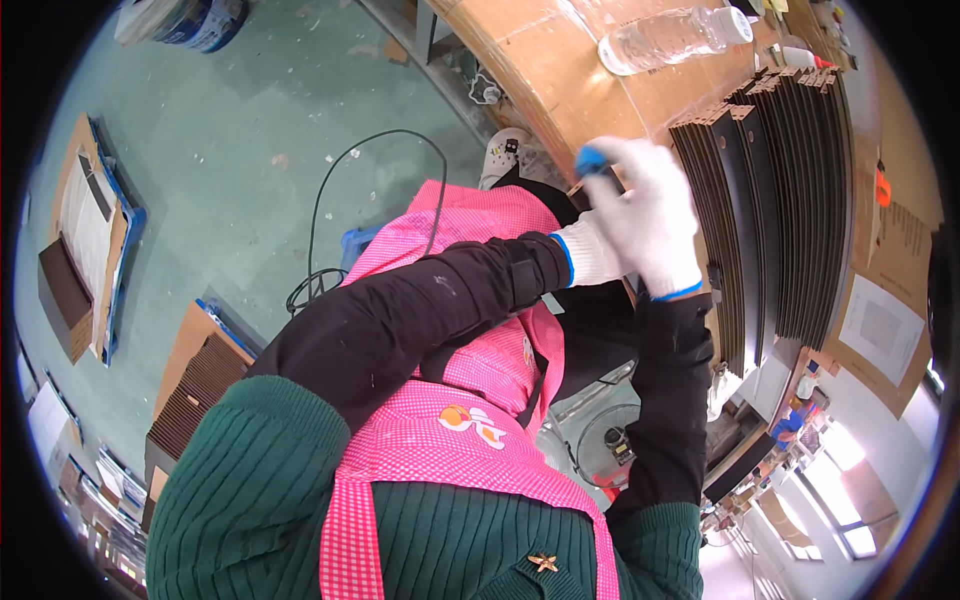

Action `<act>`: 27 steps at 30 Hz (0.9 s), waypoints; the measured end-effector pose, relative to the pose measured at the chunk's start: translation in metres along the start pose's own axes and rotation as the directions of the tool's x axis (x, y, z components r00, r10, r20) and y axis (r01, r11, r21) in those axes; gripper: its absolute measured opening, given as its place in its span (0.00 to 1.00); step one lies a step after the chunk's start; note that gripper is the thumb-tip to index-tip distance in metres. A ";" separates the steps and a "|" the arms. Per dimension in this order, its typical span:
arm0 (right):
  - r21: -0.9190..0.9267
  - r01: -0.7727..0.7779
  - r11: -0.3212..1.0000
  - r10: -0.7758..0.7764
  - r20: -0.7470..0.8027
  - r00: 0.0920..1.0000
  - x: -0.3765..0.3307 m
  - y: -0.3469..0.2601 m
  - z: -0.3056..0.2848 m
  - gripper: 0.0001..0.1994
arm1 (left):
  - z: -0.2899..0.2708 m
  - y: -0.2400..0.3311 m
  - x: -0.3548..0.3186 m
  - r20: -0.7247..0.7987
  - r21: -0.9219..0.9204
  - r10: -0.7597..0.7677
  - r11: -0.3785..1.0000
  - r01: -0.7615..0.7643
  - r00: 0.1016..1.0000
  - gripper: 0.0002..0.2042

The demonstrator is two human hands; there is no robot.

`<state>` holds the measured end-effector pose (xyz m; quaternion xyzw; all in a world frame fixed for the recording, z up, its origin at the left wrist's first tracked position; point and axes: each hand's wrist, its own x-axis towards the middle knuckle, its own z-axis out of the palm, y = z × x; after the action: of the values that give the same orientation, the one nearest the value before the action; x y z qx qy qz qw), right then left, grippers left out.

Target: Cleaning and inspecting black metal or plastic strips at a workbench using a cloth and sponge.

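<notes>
White-gloved, our right hand overlaps our left hand; how open either is, holding what, we cannot tell.

I see a green ribbed sweater, pink checked apron, black oversleeves, blue-cuffed white gloves and perhaps a star-shaped brooch.

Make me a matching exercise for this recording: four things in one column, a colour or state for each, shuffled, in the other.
1. Bottle
2. Right hand
3. Apron
4. Panels

A. Pink checked
B. Dark, packed side by side
C. Lying on its side
D. White-gloved

Pairs: 1-C, 2-D, 3-A, 4-B
</notes>
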<state>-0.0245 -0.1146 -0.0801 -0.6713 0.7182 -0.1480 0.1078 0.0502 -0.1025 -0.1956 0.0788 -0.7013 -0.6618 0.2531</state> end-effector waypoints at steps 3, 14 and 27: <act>-0.072 0.123 0.990 -0.113 0.137 0.984 -0.002 -0.020 0.008 0.11 | 0.033 -0.053 -0.011 0.097 -0.752 -0.143 0.637 0.167 0.985 0.21; 0.072 0.060 0.996 -0.068 0.111 0.992 -0.007 -0.012 0.009 0.13 | 0.035 -0.046 -0.006 -0.185 -0.049 0.123 0.990 -0.134 0.975 0.19; 0.561 -0.423 0.712 0.545 -0.061 0.836 -0.015 0.044 0.005 0.16 | -0.008 0.011 0.015 0.148 0.649 0.010 0.753 -0.105 0.989 0.18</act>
<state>-0.0624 -0.0973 -0.1013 -0.3811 0.8081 -0.3786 0.2415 0.0432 -0.1155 -0.1813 0.0956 -0.9061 -0.3702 0.1814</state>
